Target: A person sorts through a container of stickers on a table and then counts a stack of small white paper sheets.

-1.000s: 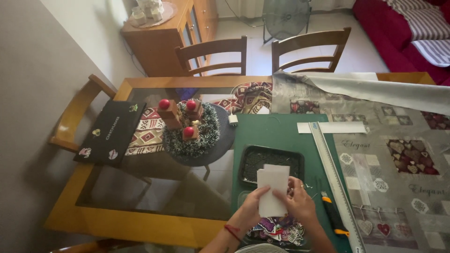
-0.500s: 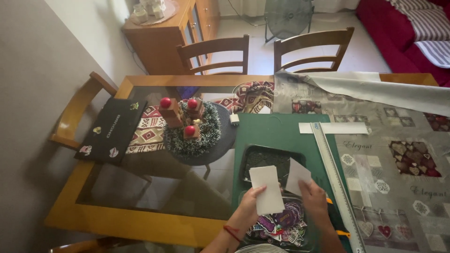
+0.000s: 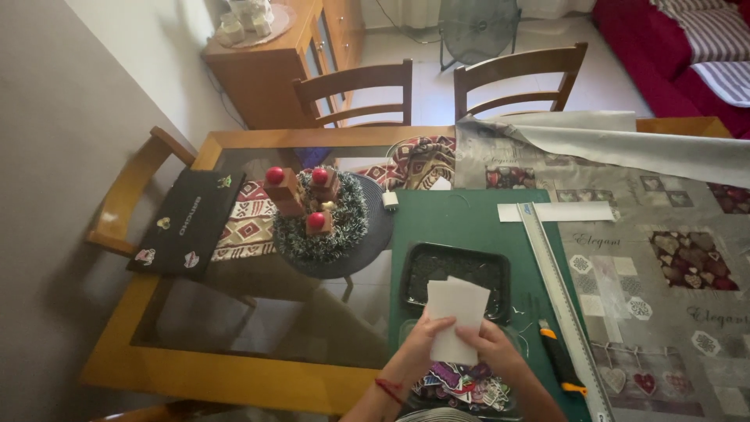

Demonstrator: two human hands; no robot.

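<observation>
My left hand (image 3: 423,342) and my right hand (image 3: 495,349) together hold a white sheet of card (image 3: 455,316) near the table's front edge, fingers pinching its lower part. The card overlaps the near edge of a black tray (image 3: 455,270) that sits on a green cutting mat (image 3: 461,223). Under my hands lies a pile of small colourful cut-outs (image 3: 465,385). A red band circles my left wrist.
A long metal ruler (image 3: 561,297) and a utility knife with an orange tip (image 3: 562,361) lie right of my hands. A white paper strip (image 3: 556,212) rests on the mat's far edge. A wreath with red candles (image 3: 316,215), a black laptop (image 3: 187,223) and patterned cloth (image 3: 672,258) share the glass table.
Half a second ago each hand held a separate white piece, spread apart. Now both hands have come together and the white pieces are held as one in front of the tray.
</observation>
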